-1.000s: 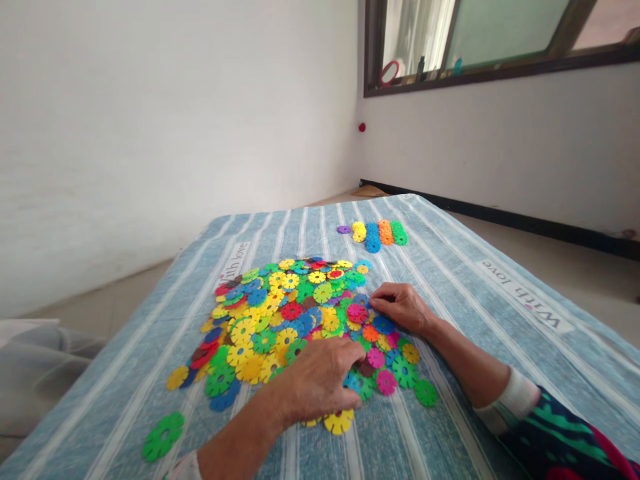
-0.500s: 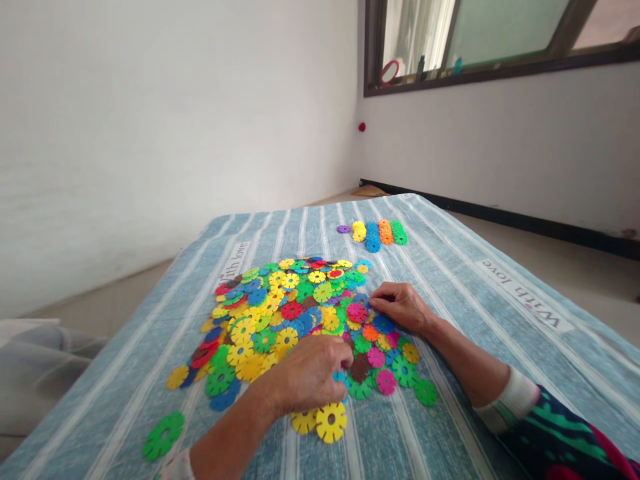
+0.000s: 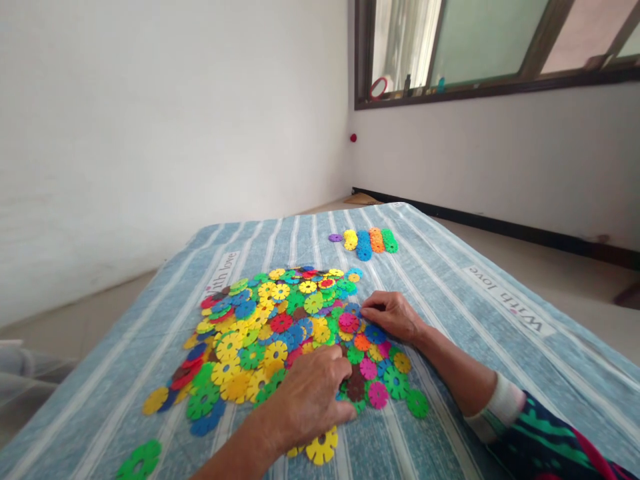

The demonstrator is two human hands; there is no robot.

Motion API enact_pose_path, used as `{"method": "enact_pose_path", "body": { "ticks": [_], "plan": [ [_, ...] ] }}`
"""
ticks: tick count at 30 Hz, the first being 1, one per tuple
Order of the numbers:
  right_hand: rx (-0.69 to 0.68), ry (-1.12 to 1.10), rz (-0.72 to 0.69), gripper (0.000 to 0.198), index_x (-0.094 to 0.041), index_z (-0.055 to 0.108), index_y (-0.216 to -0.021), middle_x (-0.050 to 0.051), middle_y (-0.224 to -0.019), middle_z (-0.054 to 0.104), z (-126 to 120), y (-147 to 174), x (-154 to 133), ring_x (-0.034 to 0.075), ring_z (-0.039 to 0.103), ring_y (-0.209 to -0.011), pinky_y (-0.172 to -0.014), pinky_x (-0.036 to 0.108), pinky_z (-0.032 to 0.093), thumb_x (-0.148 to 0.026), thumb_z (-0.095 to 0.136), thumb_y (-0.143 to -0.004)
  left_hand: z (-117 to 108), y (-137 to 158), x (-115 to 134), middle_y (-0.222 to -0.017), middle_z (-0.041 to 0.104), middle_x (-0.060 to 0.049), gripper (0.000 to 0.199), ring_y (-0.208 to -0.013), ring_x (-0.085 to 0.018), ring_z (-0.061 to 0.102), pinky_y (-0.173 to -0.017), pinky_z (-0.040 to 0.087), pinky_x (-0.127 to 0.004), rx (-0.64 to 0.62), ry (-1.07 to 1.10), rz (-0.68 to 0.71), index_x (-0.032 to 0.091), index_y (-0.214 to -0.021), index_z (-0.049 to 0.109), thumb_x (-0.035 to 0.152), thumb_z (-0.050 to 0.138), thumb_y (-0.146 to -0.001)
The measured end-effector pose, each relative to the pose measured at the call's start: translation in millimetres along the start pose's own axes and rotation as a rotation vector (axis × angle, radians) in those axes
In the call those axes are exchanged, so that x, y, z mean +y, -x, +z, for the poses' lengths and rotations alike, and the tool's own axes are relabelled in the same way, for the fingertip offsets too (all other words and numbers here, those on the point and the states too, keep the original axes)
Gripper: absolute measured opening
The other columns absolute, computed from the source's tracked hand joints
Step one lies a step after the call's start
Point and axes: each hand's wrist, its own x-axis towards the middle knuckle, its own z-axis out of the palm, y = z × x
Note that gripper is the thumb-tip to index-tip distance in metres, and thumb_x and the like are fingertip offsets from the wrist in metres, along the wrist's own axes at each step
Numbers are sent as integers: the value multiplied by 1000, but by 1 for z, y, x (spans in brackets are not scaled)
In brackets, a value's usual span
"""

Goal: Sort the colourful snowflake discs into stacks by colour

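A broad pile of notched plastic flower discs (image 3: 260, 327) in many colours covers the middle of the cloth. My left hand (image 3: 313, 393) is over the near part of the pile, palm down, with bent fingers and the thumb apart from them; nothing shows between them. Just below it a yellow disc (image 3: 321, 447) lies partly covered. At the pile's right edge, my right hand (image 3: 394, 315) rests with thumb and forefinger pinched together beside a blue disc (image 3: 354, 309). Whether anything is in that pinch is hidden.
Beyond the pile, overlapping discs form short rows by colour: yellow (image 3: 351, 240), blue (image 3: 364, 245), orange (image 3: 377, 240) and green (image 3: 389, 241). A single purple disc (image 3: 335, 238) lies beside them. A green disc (image 3: 140, 460) sits apart at near left on the striped cloth (image 3: 450, 320).
My view has shifted slightly. My left thumb has spread away from the fingers, and the light blue disc by it is now out of sight. My right hand stays at the pile's edge.
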Motion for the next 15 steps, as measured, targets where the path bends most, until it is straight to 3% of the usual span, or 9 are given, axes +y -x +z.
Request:
{"method": "enact_pose_path", "body": {
  "ticks": [10, 15],
  "plan": [
    [-3, -8, 7, 15, -16, 71, -74, 2, -71, 66, -1, 1, -2, 14, 59, -66, -61, 24, 43, -25, 59, -78, 3, -2, -4, -64, 46, 5, 18, -58, -10, 41, -51, 22, -22, 35, 245, -29, 18, -62, 40, 19, 59, -61],
    [4, -7, 22, 15, -16, 71, -74, 2, -73, 67, -1, 1, -3, 14, 60, -67, -60, 24, 43, -25, 59, -77, 2, -5, -12, -61, 45, 5, 14, -58, -9, 42, -52, 25, -21, 23, 443, -40, 17, -59, 42, 17, 56, -62]
  ]
}}
